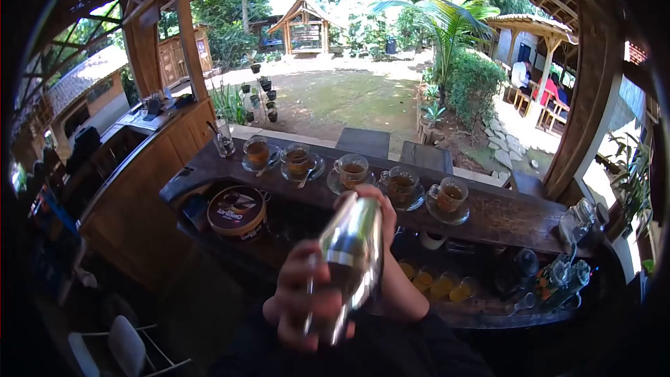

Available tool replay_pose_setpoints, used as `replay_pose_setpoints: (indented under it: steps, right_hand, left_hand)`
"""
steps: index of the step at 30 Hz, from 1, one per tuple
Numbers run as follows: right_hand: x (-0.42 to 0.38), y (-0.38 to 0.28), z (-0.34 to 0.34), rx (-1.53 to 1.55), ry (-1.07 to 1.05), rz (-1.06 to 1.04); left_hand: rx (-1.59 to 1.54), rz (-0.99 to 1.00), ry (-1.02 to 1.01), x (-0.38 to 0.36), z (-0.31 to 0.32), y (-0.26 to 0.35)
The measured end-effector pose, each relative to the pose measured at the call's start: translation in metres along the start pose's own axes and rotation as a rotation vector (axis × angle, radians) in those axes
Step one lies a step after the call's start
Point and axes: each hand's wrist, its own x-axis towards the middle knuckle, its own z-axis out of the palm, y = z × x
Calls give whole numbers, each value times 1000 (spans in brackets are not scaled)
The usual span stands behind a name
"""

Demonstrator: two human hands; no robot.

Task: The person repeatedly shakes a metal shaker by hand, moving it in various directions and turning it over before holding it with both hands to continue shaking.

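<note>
A shiny metal cocktail shaker (352, 244) is held tilted in front of my body, its upper end leaning away to the right. My left hand (303, 297) wraps its fingers round the lower part, slightly smeared by motion. My right hand (382, 206) is closed over the far upper end, partly hidden behind the metal. Just beyond the shaker, a glass cup of brown drink (351, 169) stands on a saucer on the dark wooden counter (509, 227). More such cups flank it, including a cup (256, 152) on the left and a cup (449, 195) on the right.
A round chocolate tub (237, 211) sits on the lower shelf at left. Small glasses of yellow liquid (443, 285) and bottles (562, 276) stand low at right. A glass jar (578, 220) is at the counter's right end. A white chair (127, 345) stands lower left. People sit far right.
</note>
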Motion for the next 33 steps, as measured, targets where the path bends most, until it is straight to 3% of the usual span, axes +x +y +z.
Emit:
replay_pose_setpoints:
  steps: [2, 3, 4, 5, 6, 8, 9, 10, 11, 12, 13, 14, 16, 17, 18, 19, 20, 21, 22, 24, 25, 26, 28, 30, 33]
  right_hand:
    - [20, 17, -2, -8, 118, 7]
    - [18, 24, 6, -87, 38, -38]
    - [17, 24, 22, -173, -50, -87]
    - [12, 22, 39, -341, -173, -187]
    - [11, 19, 51, -432, -400, -322]
    - [9, 9, 82, -209, -583, -350]
    - [14, 12, 78, -263, -584, -387]
    - [22, 25, 68, -337, -516, -440]
    - [30, 44, 48, -370, -349, -292]
    - [37, 63, 31, -404, -179, -143]
    - [49, 75, 21, -276, -63, -8]
    - [57, 80, 16, -150, 56, 126]
    - [49, 73, 20, -223, 110, 62]
    - [42, 71, 21, -424, -19, -70]
    - [39, 63, 29, -621, -141, -193]
    - [31, 52, 39, -529, -282, -259]
    - [23, 37, 57, -431, -418, -315]
    - [21, 33, 60, -350, -540, -342]
    - [19, 35, 61, -238, -565, -357]
    - [16, 32, 52, -221, -447, -170]
    - [15, 26, 42, -268, -410, -68]
    - [14, 16, 26, -387, -487, 27]
    - [-2, 1, 9, -513, -536, 133]
    - [-14, -12, 5, -356, -637, 380]
    - [-32, -29, 14, -379, -587, 467]
  left_hand:
    - [199, -482, -93, -5, -26, 7]
    - [154, -477, -24, -5, -35, 13]
    - [40, -133, 238, -3, -27, -1]
    - [64, -67, 212, 12, -40, 20]
    - [73, -72, 205, 16, -49, 23]
    - [38, -146, 142, 22, -66, 29]
    - [20, -181, 108, 26, -75, 33]
    - [3, -214, 76, 29, -82, 36]
    - [-15, -240, 50, 31, -87, 38]
    - [-11, -22, 40, 23, -84, -3]
    - [114, -245, 26, 6, -94, -10]
    - [429, -370, -88, -6, -107, -25]
    - [671, -253, -73, -12, -116, -39]
    - [143, -450, 336, -2, -105, -24]
    - [434, -315, 311, 14, -96, -10]
    - [-154, -26, 284, 26, -88, -11]
    - [-121, -408, -61, 30, -130, 38]
    - [-354, 135, 221, 26, -100, 20]
    - [-329, 146, 159, 30, -103, 25]
    - [-199, -180, -73, 34, -120, 32]
    - [-225, -154, 2, 38, -98, 3]
    - [-237, -289, -79, 37, -104, -6]
    - [-345, -513, 239, 19, -84, -12]
    - [-497, -935, 268, 27, -78, -6]
    - [-706, -1366, 106, 25, -61, -20]
